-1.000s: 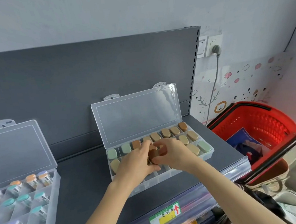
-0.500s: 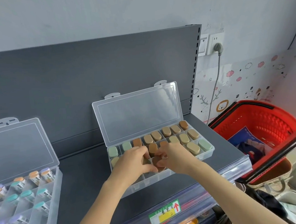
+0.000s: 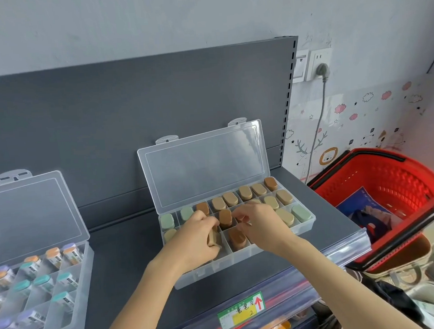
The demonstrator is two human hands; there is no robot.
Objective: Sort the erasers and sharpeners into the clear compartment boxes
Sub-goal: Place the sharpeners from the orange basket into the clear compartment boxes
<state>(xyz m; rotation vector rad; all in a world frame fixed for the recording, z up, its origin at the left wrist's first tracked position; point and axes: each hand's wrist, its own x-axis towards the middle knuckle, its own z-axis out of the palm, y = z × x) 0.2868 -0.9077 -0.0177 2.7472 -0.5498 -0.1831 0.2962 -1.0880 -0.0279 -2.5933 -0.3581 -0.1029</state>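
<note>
Left hand (image 3: 198, 239): fingers curled round a tan oval eraser (image 3: 213, 237), over the right box's front row.
Right hand (image 3: 262, 225): fingers bent, tips at a brown oval eraser (image 3: 237, 237) standing in the next compartment; grip unclear.
Boxes: two, clear plastic, lids up; right box (image 3: 243, 259) near the grey shelf's (image 3: 124, 248) front right corner, left box (image 3: 74, 310) at its left edge.
Back row erasers (image 3: 230, 198): eight, of which two green, two brown, four tan.
Capped sharpeners (image 3: 41, 280): in the left box, count unclear.
</note>
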